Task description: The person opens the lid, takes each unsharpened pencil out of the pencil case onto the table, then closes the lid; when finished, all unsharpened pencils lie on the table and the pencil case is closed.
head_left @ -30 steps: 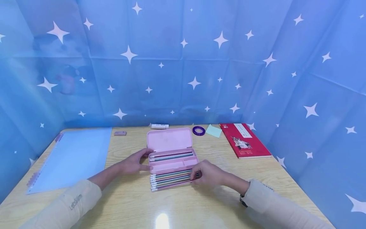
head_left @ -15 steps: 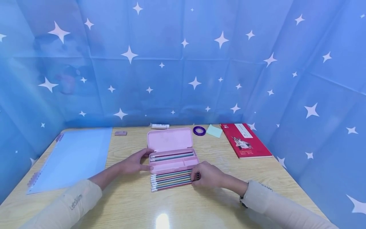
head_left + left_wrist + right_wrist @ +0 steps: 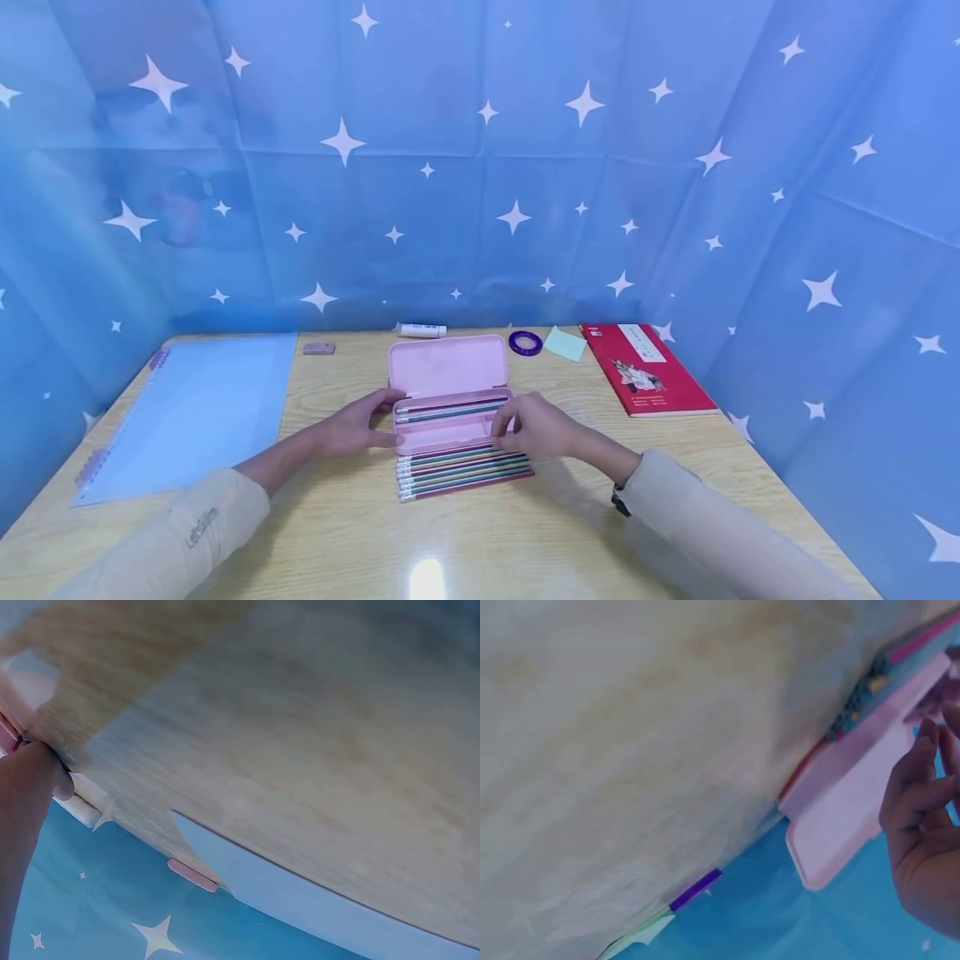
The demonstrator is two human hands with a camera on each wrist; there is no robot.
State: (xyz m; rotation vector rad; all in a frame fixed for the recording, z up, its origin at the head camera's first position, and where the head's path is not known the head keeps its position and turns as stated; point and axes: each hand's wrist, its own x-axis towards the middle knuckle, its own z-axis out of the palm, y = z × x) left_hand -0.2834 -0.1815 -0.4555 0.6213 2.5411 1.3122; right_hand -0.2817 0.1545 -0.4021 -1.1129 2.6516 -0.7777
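An open pink pencil case (image 3: 447, 367) lies in the middle of the table, lid tipped back. A few pencils (image 3: 450, 410) lie in its rear compartment. My left hand (image 3: 351, 425) holds the case's left end, thumb at the front corner and fingers at the back. Several striped pencils (image 3: 457, 477) with white-tipped left ends lie in a row along its front edge. Over the case's right end is my right hand (image 3: 542, 427), its thumb and fingertips brought close together. Whether something thin is between them is hidden. The right wrist view shows the hand (image 3: 930, 832) beside the case.
Behind the case lies a white tube (image 3: 422, 331). A purple tape ring (image 3: 525, 342), pale green sticky notes (image 3: 565, 344) and a red book (image 3: 647, 371) are at the back right. To the left are an eraser (image 3: 319, 348) and a large pale sheet (image 3: 202, 408).
My right hand has moved from the right ends of the pencil row up and back over the case, uncovering those ends. The left hand stays on the case.
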